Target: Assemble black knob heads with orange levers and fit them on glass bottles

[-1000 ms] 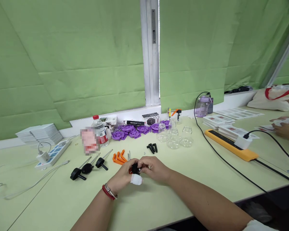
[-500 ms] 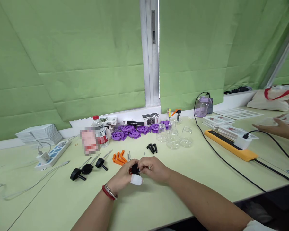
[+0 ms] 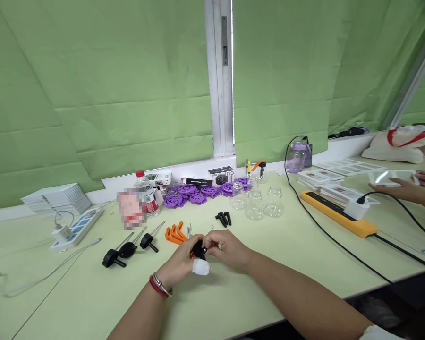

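Clock directions run from the joined hands, with twelve pointing toward the curtain. At nine to ten o'clock, three black discs with rods lie on the table. Each appears to combine a round body and a slim metal rod, so I would judge these three part-built. At ten o'clock, orange levers sit together, unattached to the discs, and thin metal pins stand out just beyond the left hand. That hand cradles a small black part, with a bit of red or orange showing beside it, and a white wrap covers a digit. From eleven to one o'clock, farther off, purple openwork pieces lie in a loose row. The right hand pinches at the near edge of the black part; the fingertips hide whatever is being fitted or turned, so its progress is unclear. Near one o'clock, black elbow-shaped grips lie loose. Between one and two, clear jars stand without tops. Farther back at one, an orange-and-black piece looks the most complete, judging by its joined lever and black head.
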### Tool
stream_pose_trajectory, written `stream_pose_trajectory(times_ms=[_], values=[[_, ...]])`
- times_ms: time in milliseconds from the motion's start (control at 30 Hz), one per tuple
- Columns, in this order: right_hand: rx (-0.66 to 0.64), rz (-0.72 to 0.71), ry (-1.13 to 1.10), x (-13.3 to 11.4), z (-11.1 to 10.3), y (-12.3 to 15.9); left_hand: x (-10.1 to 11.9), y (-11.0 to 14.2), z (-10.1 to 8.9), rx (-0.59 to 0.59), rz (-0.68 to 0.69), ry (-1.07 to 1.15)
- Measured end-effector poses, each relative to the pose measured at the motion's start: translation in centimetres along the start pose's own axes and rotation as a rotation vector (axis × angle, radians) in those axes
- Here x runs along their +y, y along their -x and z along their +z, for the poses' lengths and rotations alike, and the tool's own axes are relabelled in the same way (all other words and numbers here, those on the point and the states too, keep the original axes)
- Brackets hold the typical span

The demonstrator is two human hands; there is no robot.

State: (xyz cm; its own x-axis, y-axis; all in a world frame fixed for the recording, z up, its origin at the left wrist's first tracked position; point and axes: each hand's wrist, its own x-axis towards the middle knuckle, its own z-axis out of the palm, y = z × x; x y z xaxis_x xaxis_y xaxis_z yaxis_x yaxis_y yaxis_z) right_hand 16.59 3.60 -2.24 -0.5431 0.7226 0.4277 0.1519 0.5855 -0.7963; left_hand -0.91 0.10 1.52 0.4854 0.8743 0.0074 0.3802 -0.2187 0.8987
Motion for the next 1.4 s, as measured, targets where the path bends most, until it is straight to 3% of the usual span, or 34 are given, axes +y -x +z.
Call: stream_pose_trajectory(times_ms=[433, 567, 733, 867, 1000, 1167, 1300, 1400], values=[[0.028, -0.004, 0.000, 0.2, 0.0, -0.1, -0.9, 0.0, -0.1, 0.030, 0.047, -0.087], [0.030, 0.122, -0.121, 0.4, 0.2, -0.1, -1.4, 0.1, -0.1, 0.179, 0.140, -0.254], [-0.255, 0.316, -0.509, 0.6, 0.6, 0.2, -1.6, 0.2, 0.7, 0.416, 0.243, -0.520], [-0.227, 0.323, -0.600, 0.7, 0.8, 0.2, -2.2, -0.2, 1.1, 0.452, 0.262, -0.575], [-0.175, 0.313, -0.475, 0.8, 0.7, -0.1, -2.7, -0.5, 1.0, 0.457, 0.288, -0.497], [-0.006, 0.243, -0.080, 0.9, 0.1, -0.4, -3.7, -0.9, 0.2, 0.612, 0.267, -0.326], [0.059, 0.158, 0.284, 1.2, -0.4, -0.4, -4.7, -1.5, -0.6, 0.728, 0.191, -0.052], [0.062, 0.133, 0.412, 1.4, -0.6, -0.4, -4.9, -1.7, -1.1, 0.785, 0.120, 0.214]])
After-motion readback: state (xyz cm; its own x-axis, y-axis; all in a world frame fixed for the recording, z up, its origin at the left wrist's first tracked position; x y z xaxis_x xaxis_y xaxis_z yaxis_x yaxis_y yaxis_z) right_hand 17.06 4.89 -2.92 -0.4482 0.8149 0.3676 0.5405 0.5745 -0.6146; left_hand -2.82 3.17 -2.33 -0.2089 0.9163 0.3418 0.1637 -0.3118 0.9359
